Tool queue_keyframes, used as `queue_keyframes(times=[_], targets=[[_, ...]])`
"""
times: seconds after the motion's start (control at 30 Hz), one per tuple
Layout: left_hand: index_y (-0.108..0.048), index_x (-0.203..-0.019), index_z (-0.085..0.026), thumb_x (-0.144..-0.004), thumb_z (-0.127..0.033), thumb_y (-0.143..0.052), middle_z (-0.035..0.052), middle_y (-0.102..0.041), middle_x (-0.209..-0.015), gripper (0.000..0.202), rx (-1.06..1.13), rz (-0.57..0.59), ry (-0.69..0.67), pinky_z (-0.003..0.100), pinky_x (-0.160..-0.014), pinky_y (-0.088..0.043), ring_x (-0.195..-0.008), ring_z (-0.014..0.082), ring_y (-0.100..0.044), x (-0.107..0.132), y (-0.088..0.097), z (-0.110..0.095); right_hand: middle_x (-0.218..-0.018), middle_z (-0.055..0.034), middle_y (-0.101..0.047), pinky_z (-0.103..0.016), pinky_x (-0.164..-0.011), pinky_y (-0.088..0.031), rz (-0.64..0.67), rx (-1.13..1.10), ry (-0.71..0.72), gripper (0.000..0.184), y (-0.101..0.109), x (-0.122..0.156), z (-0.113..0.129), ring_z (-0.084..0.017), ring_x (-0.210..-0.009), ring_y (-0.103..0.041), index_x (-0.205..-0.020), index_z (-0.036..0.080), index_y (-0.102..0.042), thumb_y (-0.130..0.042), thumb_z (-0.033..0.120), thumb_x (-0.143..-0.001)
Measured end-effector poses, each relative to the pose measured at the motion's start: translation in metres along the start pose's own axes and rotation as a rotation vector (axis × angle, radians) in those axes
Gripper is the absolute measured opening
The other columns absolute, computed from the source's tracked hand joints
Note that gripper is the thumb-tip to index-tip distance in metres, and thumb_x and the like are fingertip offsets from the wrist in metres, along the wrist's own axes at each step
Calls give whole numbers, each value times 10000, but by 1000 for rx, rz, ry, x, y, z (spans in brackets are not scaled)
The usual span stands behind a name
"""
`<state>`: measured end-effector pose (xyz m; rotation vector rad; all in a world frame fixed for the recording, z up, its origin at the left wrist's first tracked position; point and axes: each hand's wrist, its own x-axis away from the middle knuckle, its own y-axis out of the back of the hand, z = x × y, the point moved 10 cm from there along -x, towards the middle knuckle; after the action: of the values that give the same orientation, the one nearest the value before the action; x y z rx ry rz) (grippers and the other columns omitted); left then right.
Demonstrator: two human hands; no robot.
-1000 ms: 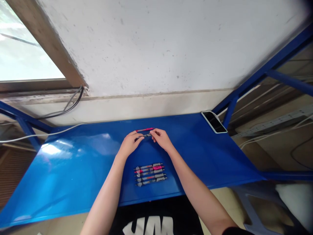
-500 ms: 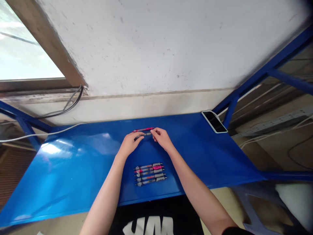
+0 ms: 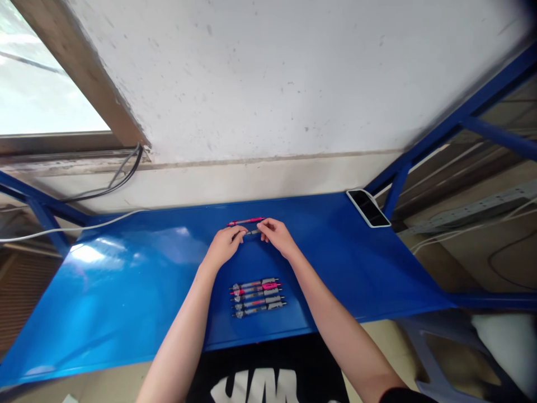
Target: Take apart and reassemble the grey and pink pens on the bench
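On the blue table (image 3: 126, 291), my left hand (image 3: 224, 247) and my right hand (image 3: 274, 236) meet near the middle, each pinching one end of a grey pen (image 3: 251, 232) held between them. Just beyond the fingers lies a pink pen (image 3: 247, 222) flat on the table. Nearer to me, between my forearms, several grey and pink pens (image 3: 258, 296) lie side by side in a neat row.
A phone (image 3: 368, 208) lies face up at the table's far right corner. Blue frame bars (image 3: 453, 120) rise at the right and left. A white cable (image 3: 71, 228) and black cables (image 3: 113, 184) run along the wall at the left, below a window.
My fingertips have closed in a little along the grey pen, which now shows less between them. The other pens have not moved.
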<state>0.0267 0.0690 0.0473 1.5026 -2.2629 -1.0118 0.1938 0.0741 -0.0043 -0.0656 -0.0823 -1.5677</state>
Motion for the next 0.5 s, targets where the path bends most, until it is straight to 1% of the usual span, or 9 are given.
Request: queue_keyframes(times=[0.1,0.2,0.27,0.33,0.43,0.5], targets=[[-715,-1029,-203,-1024,-286,-472,2,-725,-749,257,-1,-6,33,273,-760,-484,-736,175,-688,0,1,2,-543,18,-616,-249,-461,-385,1,98,-38,339,3,2,-6,-122,-445,-517,-767,203,-640,-660,526,-870],[-694,-1019,-208,-1043,-319,-438,-11,-698,-704,281,15,-2,54,262,-731,-467,-685,161,-662,0,1,4,-532,28,-588,-252,-446,-365,17,120,-29,371,2,2,-5,-116,-420,-494,-723,212,-617,-616,536,-903],[-686,-996,-207,-1043,-334,-439,-20,-673,-661,282,23,16,74,257,-700,-451,-644,156,-640,1,-2,6,-555,32,-588,-255,-473,-391,31,80,14,346,0,2,-1,-118,-450,-508,-731,214,-619,-645,523,-885],[-684,-977,-205,-1029,-353,-475,-33,-631,-604,261,20,26,102,253,-637,-418,-582,151,-596,1,-3,8,-616,29,-620,-261,-514,-429,29,10,48,282,-1,1,3,-128,-508,-548,-802,215,-653,-698,490,-841],[-685,-974,-200,-977,-400,-586,-60,-558,-530,222,7,39,137,250,-553,-346,-498,139,-503,2,-4,11,-674,24,-660,-277,-587,-478,32,-78,71,218,-3,0,5,-143,-591,-595,-893,218,-678,-730,408,-800],[-687,-975,-196,-942,-418,-648,-63,-565,-530,228,17,57,137,248,-551,-353,-494,135,-496,3,-6,11,-684,19,-676,-286,-627,-490,35,-115,85,166,-4,0,7,-144,-618,-605,-888,218,-679,-719,350,-797]])
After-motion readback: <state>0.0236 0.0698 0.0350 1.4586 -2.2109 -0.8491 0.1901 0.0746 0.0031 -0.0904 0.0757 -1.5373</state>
